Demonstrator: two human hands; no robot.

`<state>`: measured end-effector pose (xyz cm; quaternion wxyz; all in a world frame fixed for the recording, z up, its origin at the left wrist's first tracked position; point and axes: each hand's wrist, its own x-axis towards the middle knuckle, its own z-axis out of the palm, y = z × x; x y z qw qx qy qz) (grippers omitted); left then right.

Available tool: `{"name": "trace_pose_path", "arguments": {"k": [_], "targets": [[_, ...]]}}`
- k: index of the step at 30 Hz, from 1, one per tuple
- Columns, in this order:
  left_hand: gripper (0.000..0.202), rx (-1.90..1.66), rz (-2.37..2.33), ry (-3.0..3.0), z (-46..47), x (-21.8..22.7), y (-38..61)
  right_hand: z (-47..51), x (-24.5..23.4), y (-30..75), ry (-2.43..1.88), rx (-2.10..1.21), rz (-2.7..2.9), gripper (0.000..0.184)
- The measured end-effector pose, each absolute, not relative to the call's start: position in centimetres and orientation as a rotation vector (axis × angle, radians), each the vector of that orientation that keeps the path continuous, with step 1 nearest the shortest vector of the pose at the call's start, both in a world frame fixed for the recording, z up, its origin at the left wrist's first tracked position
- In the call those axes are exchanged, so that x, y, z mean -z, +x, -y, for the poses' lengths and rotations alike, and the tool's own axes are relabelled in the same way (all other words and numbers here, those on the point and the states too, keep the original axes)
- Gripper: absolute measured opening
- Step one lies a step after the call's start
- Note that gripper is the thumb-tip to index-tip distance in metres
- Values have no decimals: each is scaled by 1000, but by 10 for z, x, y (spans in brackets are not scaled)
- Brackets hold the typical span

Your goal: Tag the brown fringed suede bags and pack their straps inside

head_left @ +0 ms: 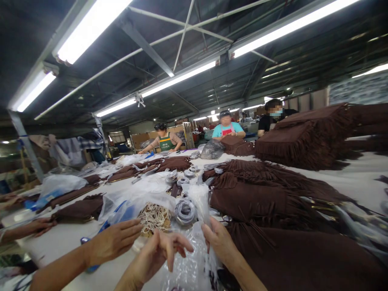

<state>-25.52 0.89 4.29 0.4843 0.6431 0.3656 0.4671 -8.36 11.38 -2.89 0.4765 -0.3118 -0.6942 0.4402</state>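
Note:
My right hand [220,240] is closed around a bundle of thin, translucent white plastic strands [200,198], which stands upright from its grip. My left hand [160,248] hovers to the left of it, fingers apart and nothing in them. Below and between both hands lies clear plastic wrapping [183,260]. Just beyond them are a grey coiled roll [185,211] and a heap of cream-coloured strings with brown tags [154,218]. Dark brown fringed suede-like pieces [248,202] are stacked right beside my right hand.
A co-worker's hand [119,238] reaches in from the left, close to my left hand. Another person's hand [42,226] rests farther left near a brown piece [79,208]. Tall brown stacks [303,137] stand at the right. Several people work across the white table [357,165].

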Motion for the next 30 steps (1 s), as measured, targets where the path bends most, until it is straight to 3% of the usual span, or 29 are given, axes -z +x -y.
{"name": "trace_pose_path", "arguments": {"k": [5,8,15,22,30], "targets": [[46,-1248,-1433,1638,-15,-57,-244,-114,26,-78,-730,-934,1772,20],[47,-1177,-1637,1566,-26,-52,-222,-108,23,-77,-690,-864,1856,15],[41,-1229,-1406,1244,-50,-15,-208,-109,28,-77,-788,-489,1956,26],[53,-1109,-1416,1295,-41,-10,-221,-115,36,-80,-913,-232,1965,20],[24,-1202,-1519,972,-69,-17,-220,-116,43,-83,-986,-37,1972,22]]}}
